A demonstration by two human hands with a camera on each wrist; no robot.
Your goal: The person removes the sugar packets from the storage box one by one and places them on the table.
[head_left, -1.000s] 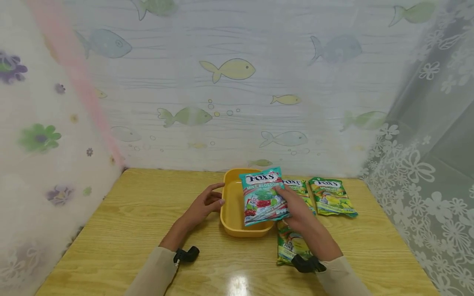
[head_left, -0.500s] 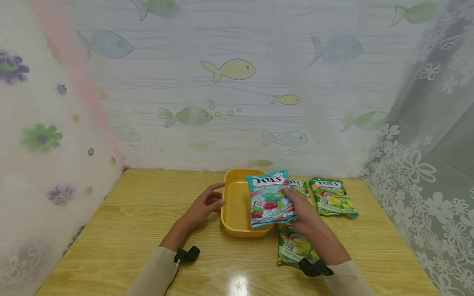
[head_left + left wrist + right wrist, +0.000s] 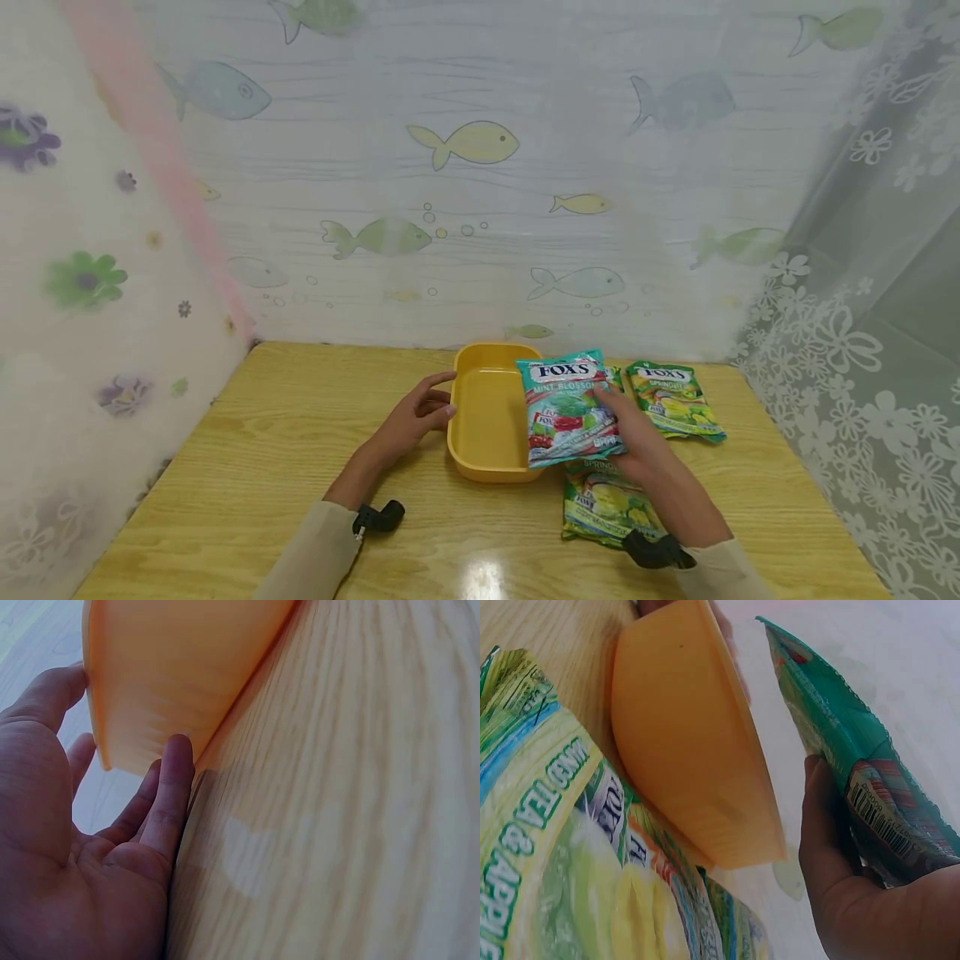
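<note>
On wooden table (image 3: 262, 433), right hand (image 3: 637, 442) holds mint bag (image 3: 570, 408) beside yellow tray (image 3: 487, 408)

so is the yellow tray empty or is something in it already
Empty: the yellow tray shows a bare floor; the mint bag is held above its right edge.

A tub (image 3: 480, 467) sits mid-table (image 3: 247, 467), the left hand (image 3: 416, 415) at its left wall. The right hand (image 3: 637, 433) holds a mint bag (image 3: 570, 407) over its right rim (three more bags (image 3: 678, 400) lie rightward).
</note>
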